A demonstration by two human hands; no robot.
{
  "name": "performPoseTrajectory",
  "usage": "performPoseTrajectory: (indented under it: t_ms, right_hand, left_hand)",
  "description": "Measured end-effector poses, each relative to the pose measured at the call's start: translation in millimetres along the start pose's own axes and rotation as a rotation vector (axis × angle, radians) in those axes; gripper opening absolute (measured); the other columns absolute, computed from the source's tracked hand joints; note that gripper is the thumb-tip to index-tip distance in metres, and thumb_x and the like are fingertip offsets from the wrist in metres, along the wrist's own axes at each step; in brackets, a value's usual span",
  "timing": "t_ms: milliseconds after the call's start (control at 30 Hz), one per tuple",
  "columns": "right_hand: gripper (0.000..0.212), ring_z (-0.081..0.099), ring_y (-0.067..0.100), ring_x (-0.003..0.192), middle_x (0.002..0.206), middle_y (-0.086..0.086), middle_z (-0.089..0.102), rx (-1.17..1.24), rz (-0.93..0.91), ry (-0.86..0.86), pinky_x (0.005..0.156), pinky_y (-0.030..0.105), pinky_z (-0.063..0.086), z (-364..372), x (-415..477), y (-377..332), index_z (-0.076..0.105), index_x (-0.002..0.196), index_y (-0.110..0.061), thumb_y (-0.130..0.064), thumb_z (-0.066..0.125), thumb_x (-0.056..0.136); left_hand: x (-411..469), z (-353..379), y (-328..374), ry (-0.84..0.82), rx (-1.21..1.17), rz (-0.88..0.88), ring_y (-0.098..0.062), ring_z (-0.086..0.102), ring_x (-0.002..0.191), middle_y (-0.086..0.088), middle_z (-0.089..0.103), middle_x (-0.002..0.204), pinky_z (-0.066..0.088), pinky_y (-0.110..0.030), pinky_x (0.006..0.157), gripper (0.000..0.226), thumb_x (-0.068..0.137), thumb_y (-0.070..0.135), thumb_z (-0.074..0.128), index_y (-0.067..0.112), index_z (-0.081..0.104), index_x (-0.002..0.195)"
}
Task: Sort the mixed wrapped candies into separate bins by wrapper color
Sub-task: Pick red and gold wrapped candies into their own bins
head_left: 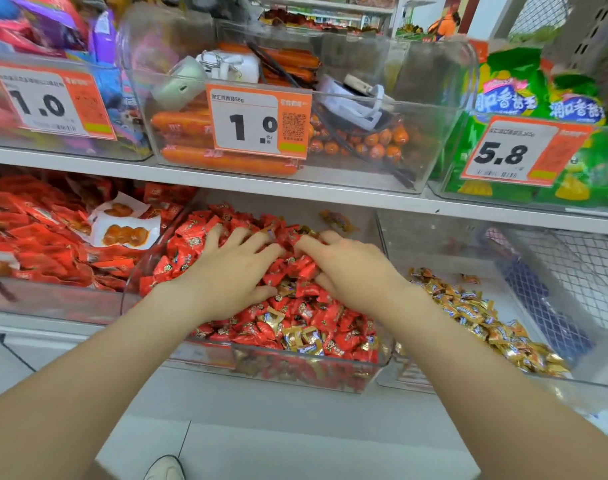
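Here, gold candies (311, 337) lie mixed with red candies (345, 341) in the clear bin (295, 375). The left hand (231, 271) rests on them, fingers spread. The right hand (351, 271) is blurry; I cannot tell its grip. Orange sausages (226, 159) sit on the shelf (226, 181) above.
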State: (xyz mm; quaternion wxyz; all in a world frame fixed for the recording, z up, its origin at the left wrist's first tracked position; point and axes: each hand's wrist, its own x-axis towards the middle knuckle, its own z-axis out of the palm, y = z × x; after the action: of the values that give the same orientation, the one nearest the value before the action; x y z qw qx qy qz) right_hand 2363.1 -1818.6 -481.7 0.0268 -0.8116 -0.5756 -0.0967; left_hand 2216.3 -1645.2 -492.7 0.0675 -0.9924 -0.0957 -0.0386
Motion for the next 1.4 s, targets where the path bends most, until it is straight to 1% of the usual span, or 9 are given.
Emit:
performPoseTrajectory:
  t_ms: [200, 300, 400, 500, 700, 833, 1000, 1267, 1400]
  right_hand:
    - [0.055, 0.062, 0.025, 0.116, 0.125, -0.005, 0.06, -0.035, 0.036, 0.02, 0.077, 0.041, 0.057, -18, -15, 0, 0.043, 0.145, -0.038, -0.045, 0.065, 0.095]
    - [0.028, 0.062, 0.017, 0.107, 0.108, -0.009, 0.062, 0.042, 0.057, 0.106, 0.08, 0.041, 0.058, -31, -26, -3, 0.064, 0.117, -0.033, -0.029, 0.071, 0.09]
    - [0.013, 0.07, 0.002, 0.077, 0.079, -0.013, 0.075, 0.437, 0.028, -0.115, 0.079, 0.03, 0.06, -33, -36, -14, 0.077, 0.091, -0.028, -0.019, 0.082, 0.083]
    - [0.019, 0.071, -0.004, 0.075, 0.086, -0.008, 0.08, 0.579, -0.071, -0.377, 0.076, 0.021, 0.06, -20, -42, -24, 0.082, 0.097, -0.021, -0.01, 0.087, 0.082]
    - [0.032, 0.07, 0.014, 0.092, 0.099, -0.008, 0.078, 0.234, -0.178, -0.312, 0.079, 0.035, 0.059, -3, -32, -30, 0.08, 0.11, -0.026, -0.016, 0.078, 0.08]
    - [0.029, 0.069, 0.01, 0.083, 0.087, -0.01, 0.076, 0.27, -0.122, -0.337, 0.076, 0.036, 0.059, -2, -34, -32, 0.079, 0.103, -0.025, -0.009, 0.076, 0.079]
    - [0.021, 0.064, 0.004, 0.082, 0.087, -0.012, 0.072, 0.509, 0.012, -0.218, 0.076, 0.011, 0.04, -19, -41, -16, 0.079, 0.104, -0.031, -0.028, 0.087, 0.085]
    - [0.022, 0.056, -0.013, 0.078, 0.084, -0.033, 0.063, 0.554, 0.143, -0.124, 0.078, 0.017, 0.04, -28, -46, -9, 0.072, 0.118, -0.027, -0.027, 0.076, 0.097]
    - [0.012, 0.072, 0.009, 0.086, 0.097, -0.008, 0.077, 0.913, 0.322, 0.026, 0.08, 0.029, 0.057, -34, -45, -7, 0.073, 0.111, -0.025, -0.017, 0.068, 0.103]
  left_hand:
    - [-15, -15, 15, 0.14, -0.075, 0.064, -0.018, 0.037, 0.125, 0.012, 0.044, 0.131, 0.036, -0.046, 0.104, 0.065, 0.075, 0.073, 0.072, 0.037, 0.055, 0.127]
    - [-21, -23, 28, 0.113, -0.33, 0.077, -0.004, 0.047, 0.096, 0.02, 0.053, 0.099, 0.046, -0.032, 0.088, 0.025, 0.08, 0.042, 0.086, 0.035, 0.065, 0.091]
    - [-23, -17, 33, -0.06, -0.307, 0.034, -0.008, 0.064, 0.083, 0.014, 0.065, 0.083, 0.055, -0.035, 0.079, 0.015, 0.085, 0.034, 0.084, 0.031, 0.072, 0.094]
    - [-17, -12, 34, -0.124, -0.199, 0.051, -0.023, 0.068, 0.092, 0.006, 0.07, 0.092, 0.057, -0.04, 0.078, 0.025, 0.084, 0.045, 0.08, 0.032, 0.073, 0.105]
    - [-12, -12, 38, -0.201, 0.004, 0.13, -0.022, 0.057, 0.115, 0.004, 0.064, 0.114, 0.036, -0.036, 0.081, 0.035, 0.089, 0.046, 0.077, 0.03, 0.069, 0.119]
    - [-12, -13, 36, -0.17, -0.077, 0.1, -0.018, 0.058, 0.108, 0.01, 0.061, 0.102, 0.031, -0.033, 0.082, 0.032, 0.089, 0.05, 0.077, 0.029, 0.066, 0.11]
    - [-19, -22, 25, -0.073, -0.313, 0.054, -0.012, 0.057, 0.079, 0.011, 0.06, 0.076, 0.04, -0.035, 0.065, 0.033, 0.082, 0.048, 0.084, 0.028, 0.057, 0.079]
    - [-21, -24, 19, -0.018, -0.52, 0.066, -0.004, 0.06, 0.077, 0.012, 0.063, 0.088, 0.055, -0.041, 0.073, 0.03, 0.099, 0.024, 0.069, 0.041, 0.046, 0.106]
    - [-21, -26, 23, 0.031, -0.52, 0.104, -0.007, 0.057, 0.086, 0.016, 0.044, 0.104, 0.053, -0.041, 0.077, 0.035, 0.101, 0.014, 0.063, 0.044, 0.048, 0.109]
